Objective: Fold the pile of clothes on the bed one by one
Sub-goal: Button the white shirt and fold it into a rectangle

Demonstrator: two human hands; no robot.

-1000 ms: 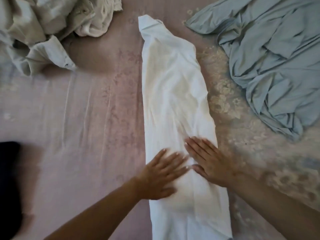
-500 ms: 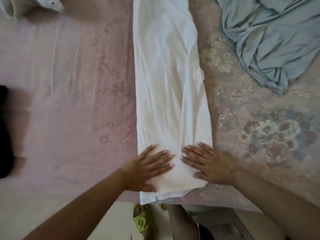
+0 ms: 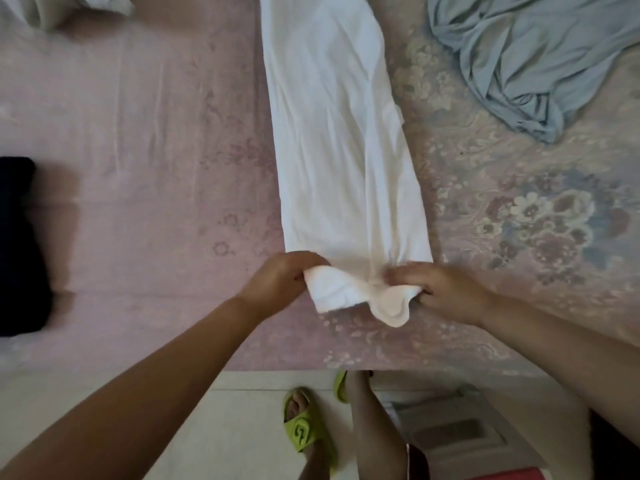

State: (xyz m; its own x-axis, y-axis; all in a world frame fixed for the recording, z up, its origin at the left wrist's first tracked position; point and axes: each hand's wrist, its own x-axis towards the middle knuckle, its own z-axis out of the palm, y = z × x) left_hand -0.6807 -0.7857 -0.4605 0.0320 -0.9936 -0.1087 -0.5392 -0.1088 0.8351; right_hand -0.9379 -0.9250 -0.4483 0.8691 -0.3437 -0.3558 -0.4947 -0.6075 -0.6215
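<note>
Taking the white garment point(image 3: 341, 143) as the landmark, and going left to right: far to its left a dark folded item point(image 3: 19, 244) sits at the edge of the bed point(image 3: 138, 168), and up in the left corner is a bit of the crumpled pale pile point(image 3: 52, 8). The garment itself lies in the middle of the bed as a long narrow strip, already folded lengthwise.

Half a second ago both palms lay flat on its near end, smoothing it. Now the left hand point(image 3: 280, 277) curls round the near left corner and the right hand point(image 3: 443, 289) pinches the near right corner, so each grip is closed on cloth, and that end is lifted and starting to roll back on itself. That suggests the smoothing is done and the crosswise fold toward the far end is beginning.

To the right of the garment, well apart, a blue garment point(image 3: 533, 60) lies crumpled and waits its turn.

No basket, box or other container is visible. Below the bed edge are the floor and green sandals point(image 3: 301, 429).
</note>
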